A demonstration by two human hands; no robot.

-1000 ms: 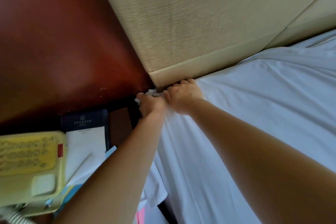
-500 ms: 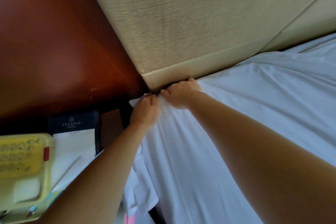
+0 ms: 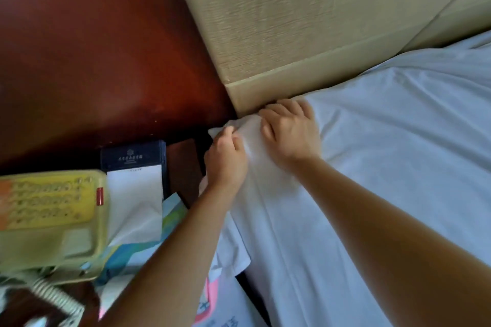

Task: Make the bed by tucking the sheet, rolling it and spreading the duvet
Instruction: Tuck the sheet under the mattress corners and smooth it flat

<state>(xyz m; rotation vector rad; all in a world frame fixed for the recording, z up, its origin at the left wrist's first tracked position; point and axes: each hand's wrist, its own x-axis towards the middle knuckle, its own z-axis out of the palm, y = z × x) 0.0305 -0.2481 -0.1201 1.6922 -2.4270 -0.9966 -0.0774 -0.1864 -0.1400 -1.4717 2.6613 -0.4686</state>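
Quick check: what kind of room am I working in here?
Probably a hotel guest room: white sheet on a bed against a padded headboard, with a yellowish desk phone and a crested notepad alongside.

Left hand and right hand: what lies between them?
A bunched fold of the white sheet, between left hand and right hand, in the head view.
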